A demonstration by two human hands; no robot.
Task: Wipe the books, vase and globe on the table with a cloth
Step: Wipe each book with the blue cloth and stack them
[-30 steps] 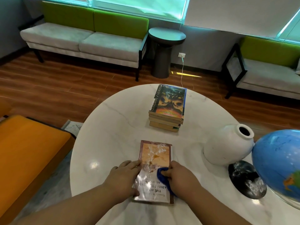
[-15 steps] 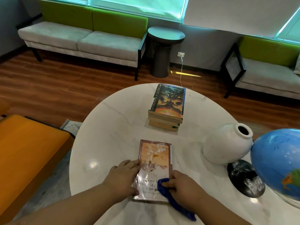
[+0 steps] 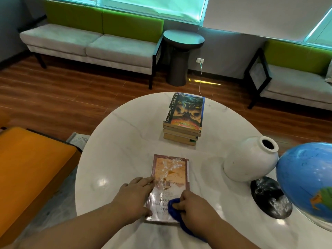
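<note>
A plastic-covered book [image 3: 170,175] lies flat on the round white marble table [image 3: 125,150] near me. My left hand [image 3: 133,197] rests on the book's left edge with fingers straight, thumb at its near corner. My right hand [image 3: 193,207] grips a blue cloth [image 3: 175,212] and presses it on the book's near right part. A stack of books [image 3: 183,121] sits further back. A white vase [image 3: 249,159] stands at the right, touching a blue globe [image 3: 305,177] on a dark marbled base [image 3: 269,196].
An orange seat [image 3: 30,173] stands left of the table. Beyond the table are a grey and green sofa [image 3: 93,42], a dark round side table [image 3: 181,56], and an armchair [image 3: 294,78] at the right. The floor is wood.
My right hand with the cloth slid from the book's middle down to its near right corner, then back a little up the cover. My left hand stayed on the left edge.
</note>
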